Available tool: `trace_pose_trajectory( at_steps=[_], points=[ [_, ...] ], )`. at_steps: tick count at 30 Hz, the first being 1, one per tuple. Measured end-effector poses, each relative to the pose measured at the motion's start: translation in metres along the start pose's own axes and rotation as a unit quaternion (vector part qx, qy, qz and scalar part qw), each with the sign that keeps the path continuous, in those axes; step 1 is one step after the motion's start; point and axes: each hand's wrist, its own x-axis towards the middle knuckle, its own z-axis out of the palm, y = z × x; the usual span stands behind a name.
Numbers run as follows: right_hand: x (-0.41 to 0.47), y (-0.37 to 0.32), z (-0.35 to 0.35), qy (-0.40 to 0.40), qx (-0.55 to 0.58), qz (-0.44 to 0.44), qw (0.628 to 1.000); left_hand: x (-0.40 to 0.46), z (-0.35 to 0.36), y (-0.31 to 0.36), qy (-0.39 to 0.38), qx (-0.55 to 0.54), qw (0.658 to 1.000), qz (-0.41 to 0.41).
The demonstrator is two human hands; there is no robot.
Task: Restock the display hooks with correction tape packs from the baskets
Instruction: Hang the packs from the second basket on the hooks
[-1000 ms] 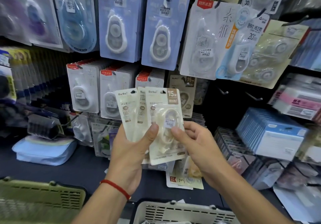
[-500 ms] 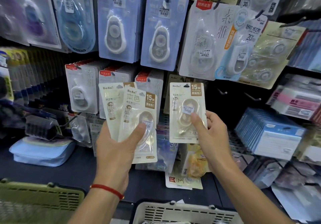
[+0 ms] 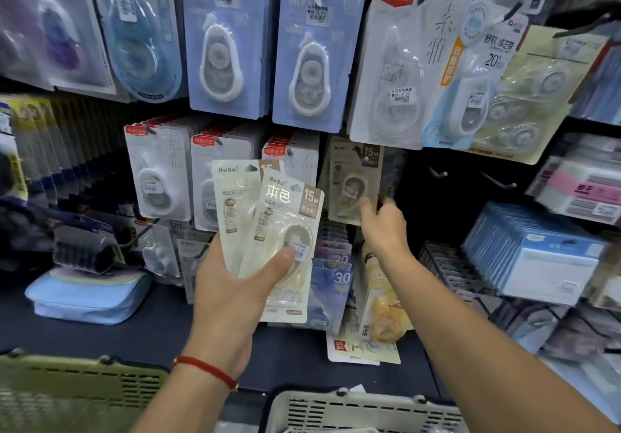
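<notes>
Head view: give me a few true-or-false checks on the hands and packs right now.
1. The left hand holds two cream packs. True.
2. The right hand grips a pack. False: its fingers are blurred at the hanging 15M pack, grip unclear.
3. A red bracelet is on the right wrist. False: left wrist.
4. A beige basket sits at the bottom edge. True.

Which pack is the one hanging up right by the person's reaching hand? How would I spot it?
Look at the wall of hanging packs and find the lower row, under the two big blue cards. Just right of the three white packs with red tops hangs a cream pack, by the right hand. It alone there has a brown "15M" corner.
</notes>
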Motion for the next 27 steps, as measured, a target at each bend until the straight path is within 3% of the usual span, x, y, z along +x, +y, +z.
trace_pose_trajectory(
  at_steps=[3,6,8,15,21,27],
  points=[
    [-0.032,0.003,-0.007,-0.079,0.025,-0.065,0.994,0.003,-0.005,-0.005,-0.011,-0.019,1.000,0.000],
    [-0.078,0.006,-0.018,-0.239,0.118,-0.112,0.957,0.003,-0.004,-0.008,-0.027,-0.028,0.999,0.001],
    [-0.099,0.004,-0.024,-0.282,0.171,-0.111,0.938,0.001,-0.001,-0.009,-0.039,-0.032,0.999,0.008],
    [-0.116,-0.004,-0.036,-0.264,0.219,-0.063,0.937,-0.008,0.009,-0.009,-0.066,-0.070,0.995,0.002],
    [-0.090,0.000,-0.052,-0.110,0.253,-0.076,0.958,-0.002,-0.005,-0.001,0.045,-0.056,0.997,-0.040],
    [-0.077,0.002,-0.055,-0.043,0.206,-0.104,0.972,-0.003,-0.005,0.001,0.039,-0.071,0.995,-0.058]
  ],
)
